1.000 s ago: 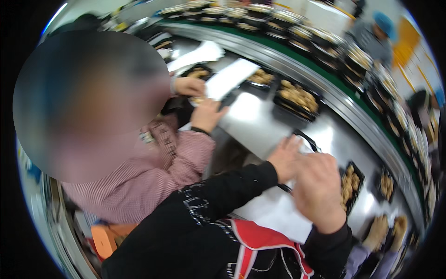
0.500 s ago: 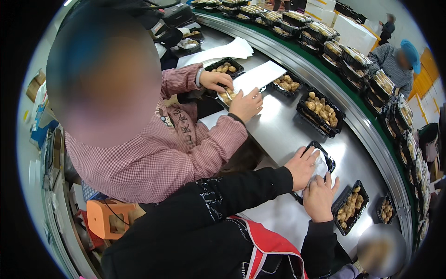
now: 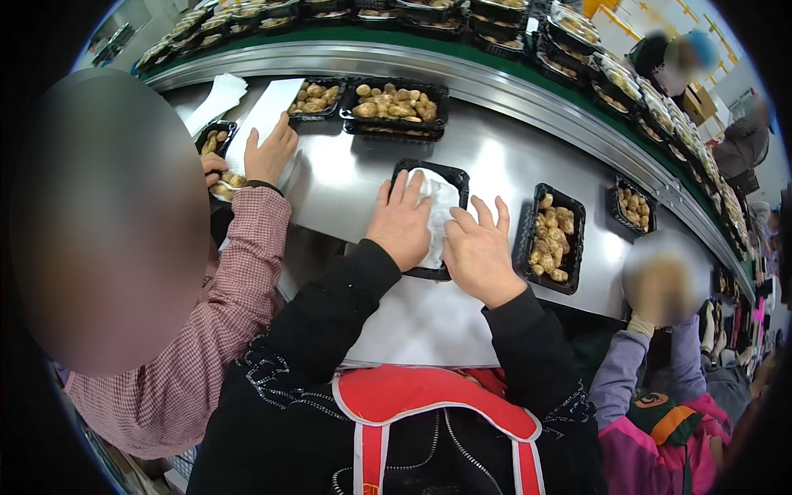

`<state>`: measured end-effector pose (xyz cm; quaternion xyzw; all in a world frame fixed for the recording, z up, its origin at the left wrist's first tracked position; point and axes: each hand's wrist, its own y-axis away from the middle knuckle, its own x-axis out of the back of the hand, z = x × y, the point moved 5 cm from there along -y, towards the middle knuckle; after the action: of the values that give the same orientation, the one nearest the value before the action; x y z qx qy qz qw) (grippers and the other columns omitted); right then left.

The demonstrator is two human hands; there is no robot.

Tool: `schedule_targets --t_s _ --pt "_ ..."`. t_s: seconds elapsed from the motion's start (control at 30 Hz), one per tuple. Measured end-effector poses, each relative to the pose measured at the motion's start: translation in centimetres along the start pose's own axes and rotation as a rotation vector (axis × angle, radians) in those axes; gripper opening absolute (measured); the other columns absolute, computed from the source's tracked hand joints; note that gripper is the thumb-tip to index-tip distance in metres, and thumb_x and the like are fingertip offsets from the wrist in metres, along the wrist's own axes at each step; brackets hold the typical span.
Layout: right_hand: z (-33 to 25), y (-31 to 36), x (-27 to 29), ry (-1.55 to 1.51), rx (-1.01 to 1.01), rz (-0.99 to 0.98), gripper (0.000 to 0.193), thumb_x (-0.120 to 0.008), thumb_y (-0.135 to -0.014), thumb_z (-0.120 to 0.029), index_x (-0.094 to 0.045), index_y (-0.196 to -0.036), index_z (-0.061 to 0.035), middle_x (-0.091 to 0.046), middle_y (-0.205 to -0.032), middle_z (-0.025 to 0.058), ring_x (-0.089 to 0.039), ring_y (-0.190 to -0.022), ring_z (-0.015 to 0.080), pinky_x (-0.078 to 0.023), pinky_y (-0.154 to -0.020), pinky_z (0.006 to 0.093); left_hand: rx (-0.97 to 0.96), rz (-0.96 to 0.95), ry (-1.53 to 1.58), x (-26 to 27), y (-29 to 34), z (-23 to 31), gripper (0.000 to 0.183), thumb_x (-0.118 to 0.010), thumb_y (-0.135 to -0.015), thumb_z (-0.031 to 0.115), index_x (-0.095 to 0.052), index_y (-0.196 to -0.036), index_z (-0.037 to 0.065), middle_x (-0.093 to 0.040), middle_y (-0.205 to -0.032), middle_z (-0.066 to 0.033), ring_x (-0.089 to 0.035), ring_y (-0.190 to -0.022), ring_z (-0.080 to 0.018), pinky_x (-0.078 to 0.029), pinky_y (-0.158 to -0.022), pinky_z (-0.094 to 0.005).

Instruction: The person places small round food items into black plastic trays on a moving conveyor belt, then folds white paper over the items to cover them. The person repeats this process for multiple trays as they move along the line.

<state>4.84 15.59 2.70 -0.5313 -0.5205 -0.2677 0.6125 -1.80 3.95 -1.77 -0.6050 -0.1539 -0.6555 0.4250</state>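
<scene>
A black plastic tray [image 3: 456,176] lies in front of me on the metal table, with a thin white sheet [image 3: 439,219] lining its inside. My left hand [image 3: 402,221] rests over the tray's left side, fingers stretched out and apart, pressing on the sheet. At the opposite side, my right hand [image 3: 485,257] has its fingers apart, with the thumb side against the sheet and tray edge. Neither hand grips anything that I can see. To the right of it stands a tray of knobbly brown mushrooms [image 3: 551,239], which I am not touching.
Stacked filled trays [image 3: 396,105] sit behind my tray. A co-worker's hand [image 3: 272,148] lies by a white paper stack [image 3: 266,124] on the left; another person's purple sleeve [image 3: 620,367] is at right. Packed trays [image 3: 573,25] line the green conveyor behind the metal rail [image 3: 495,76].
My view has swung, bringing my tray to the middle of the picture. Both hands stay at the lined tray, and the right hand's fingers now spread beyond its right edge.
</scene>
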Motion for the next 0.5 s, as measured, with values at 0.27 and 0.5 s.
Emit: schedule_targets --t_s 0.27,0.5 --pt "2.2 0.9 2.9 -0.067 -0.085 0.194 0.02 -0.066 -0.078 -0.01 -0.066 -0.097 -0.0044 -0.063 -0.117 0.0114 -0.053 -0.121 0.0369 -0.031 -0.111 0.0589 -0.024 -0.044 0.019 0.9 -0.3 0.4 0.048 -0.063 -0.078 0.009 -0.064 -0.125 0.002 -0.039 -0.153 -0.0256 -0.033 -0.144 -0.0451 -0.025 -0.118 -0.0573" --pt "16.7 10.3 9.2 0.167 -0.537 0.401 0.01 -0.065 -0.082 -0.007 -0.069 -0.091 -0.0087 -0.067 -0.097 0.0098 -0.06 -0.095 0.0344 -0.045 -0.084 0.0468 -0.03 -0.052 -0.036 0.2 -0.3 0.5 0.045 -0.06 -0.08 0.008 -0.065 -0.125 0.003 -0.037 -0.155 -0.0241 -0.031 -0.146 -0.0437 -0.024 -0.119 -0.0561"
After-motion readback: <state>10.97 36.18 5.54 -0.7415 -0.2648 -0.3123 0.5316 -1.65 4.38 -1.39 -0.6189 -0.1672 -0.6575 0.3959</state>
